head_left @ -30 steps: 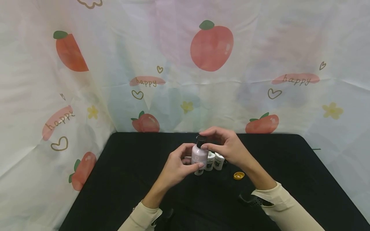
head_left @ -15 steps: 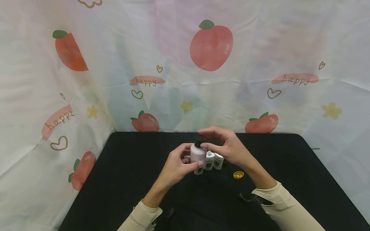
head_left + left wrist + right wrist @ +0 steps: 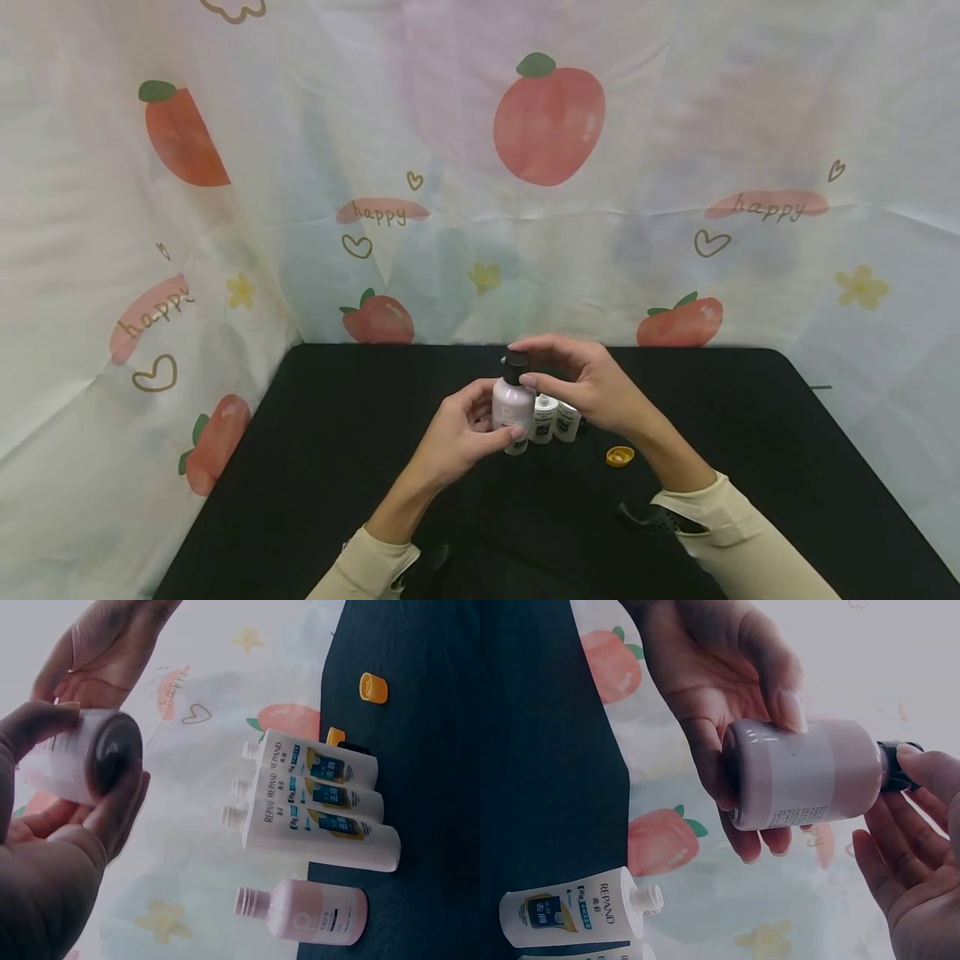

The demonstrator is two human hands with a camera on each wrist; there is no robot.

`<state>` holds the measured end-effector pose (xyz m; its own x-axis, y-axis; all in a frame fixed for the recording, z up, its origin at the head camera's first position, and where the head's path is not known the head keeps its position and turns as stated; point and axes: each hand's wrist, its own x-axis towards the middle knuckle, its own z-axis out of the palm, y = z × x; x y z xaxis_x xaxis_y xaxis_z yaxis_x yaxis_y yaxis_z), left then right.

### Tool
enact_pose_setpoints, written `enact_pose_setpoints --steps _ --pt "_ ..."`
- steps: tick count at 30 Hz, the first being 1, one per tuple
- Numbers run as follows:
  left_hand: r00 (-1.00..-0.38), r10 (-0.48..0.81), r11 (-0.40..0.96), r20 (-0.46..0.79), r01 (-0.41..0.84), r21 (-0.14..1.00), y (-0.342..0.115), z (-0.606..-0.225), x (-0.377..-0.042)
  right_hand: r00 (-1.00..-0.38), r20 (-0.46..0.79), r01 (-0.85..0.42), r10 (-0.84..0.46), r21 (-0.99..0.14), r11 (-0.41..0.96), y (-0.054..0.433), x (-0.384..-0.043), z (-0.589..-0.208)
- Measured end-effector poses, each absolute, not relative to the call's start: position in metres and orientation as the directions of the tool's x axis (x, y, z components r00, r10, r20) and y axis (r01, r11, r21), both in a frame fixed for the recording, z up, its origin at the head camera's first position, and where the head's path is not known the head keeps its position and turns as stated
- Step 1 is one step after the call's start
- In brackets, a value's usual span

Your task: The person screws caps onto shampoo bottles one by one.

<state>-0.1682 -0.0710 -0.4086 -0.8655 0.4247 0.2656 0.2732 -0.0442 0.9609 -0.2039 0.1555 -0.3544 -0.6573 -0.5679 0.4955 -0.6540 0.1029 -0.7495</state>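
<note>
The left fingers (image 3: 480,388) curl round the lilac bottle (image 3: 512,402), apparently to steady it while the right fingers (image 3: 552,385) pinch its black cap (image 3: 515,367).

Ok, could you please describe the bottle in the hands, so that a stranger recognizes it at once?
Above the black table, the left hand holds a pale pink bottle while the right hand grips its black top. That top sets it apart: the white bottles and other pink bottle stand uncapped.
</note>
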Motion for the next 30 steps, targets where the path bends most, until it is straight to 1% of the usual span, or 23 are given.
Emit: enact_pose_setpoints --steps 5,12,16,21,23,26,30 --pt "-0.853 0.445 -0.061 0.273 0.276 0.959 -0.0713 -0.4089 -0.1679 -0.669 0.494 -0.646 -0.555 -0.756 0.106 0.1561 -0.2035 -0.3532" --pt "-0.876 0.405 -0.02 0.263 0.279 0.96 -0.0726 -0.408 -0.1676 -0.672 0.485 -0.631 -0.56 -0.771 0.09 0.1582 -0.2047 -0.354" --pt "-0.878 0.398 -0.03 0.265 0.276 0.961 -0.0732 -0.4084 -0.1675 -0.701 0.464 -0.603 -0.541 -0.791 0.102 0.1578 -0.2036 -0.3545" --pt "-0.882 0.388 -0.042 0.267 0.272 0.961 -0.0723 -0.4084 -0.1676 -0.753 0.434 -0.569 -0.495 -0.807 0.158 0.1566 -0.2014 -0.3544" --pt "-0.884 0.388 -0.038 0.261 0.268 0.963 -0.0717 -0.4085 -0.1677 -0.764 0.427 -0.563 -0.483 -0.808 0.176 0.1562 -0.2008 -0.3542" --pt "-0.887 0.386 -0.032 0.254 0.262 0.964 -0.0704 -0.4085 -0.1676 -0.763 0.429 -0.568 -0.484 -0.802 0.184 0.1551 -0.2004 -0.3539" --pt "-0.886 0.385 -0.036 0.259 0.266 0.963 -0.0687 -0.409 -0.1677 -0.731 0.462 -0.602 -0.501 -0.783 0.156 0.1532 -0.2019 -0.3553"
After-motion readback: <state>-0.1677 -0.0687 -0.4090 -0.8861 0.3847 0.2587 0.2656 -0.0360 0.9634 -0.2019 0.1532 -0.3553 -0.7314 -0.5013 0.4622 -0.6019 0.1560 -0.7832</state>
